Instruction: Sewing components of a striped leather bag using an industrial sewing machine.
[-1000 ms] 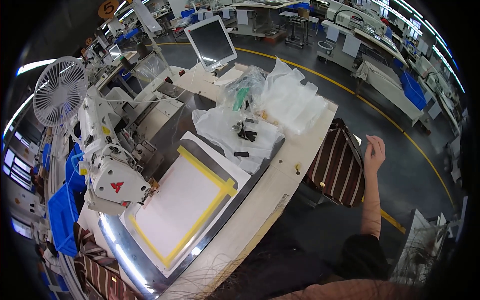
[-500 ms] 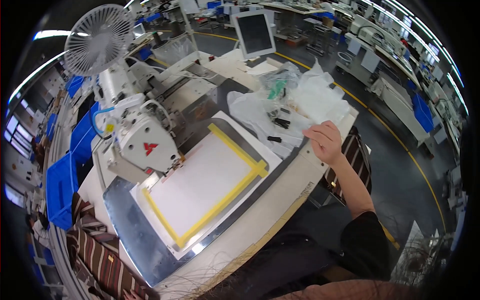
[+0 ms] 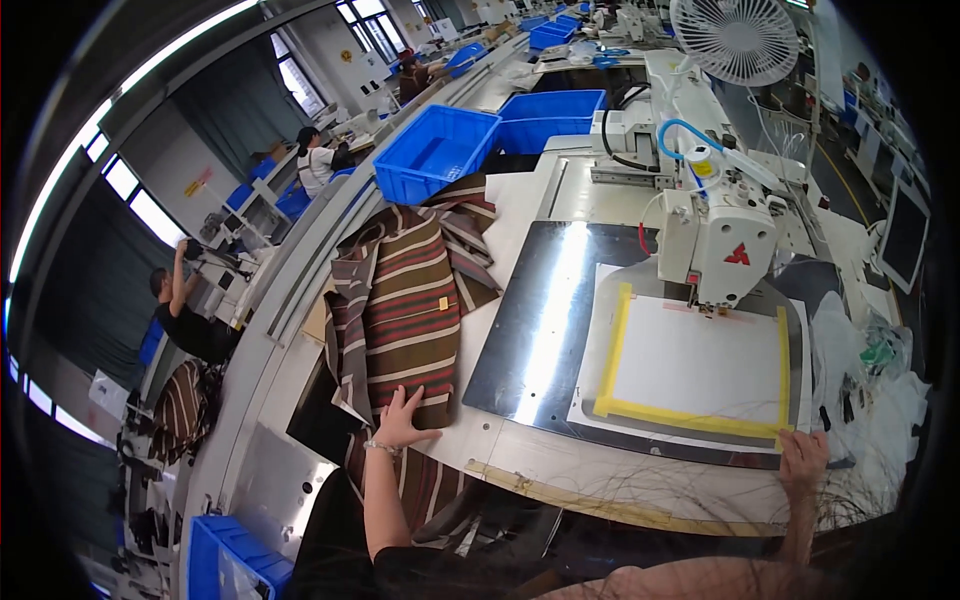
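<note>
The striped fabric pile (image 3: 405, 305) lies on the table (image 3: 520, 455) under my left hand (image 3: 400, 420), fingers spread flat on its near edge. My right hand (image 3: 803, 460) rests open beside the yellow-taped template (image 3: 700, 365). Beyond it stands one sewing machine (image 3: 715, 235); I count two blue bins (image 3: 440, 150) past the fabric.

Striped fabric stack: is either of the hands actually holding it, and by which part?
The left hand lies flat on the striped fabric stack at its near edge, not gripping. The right hand rests on the table edge.
</note>
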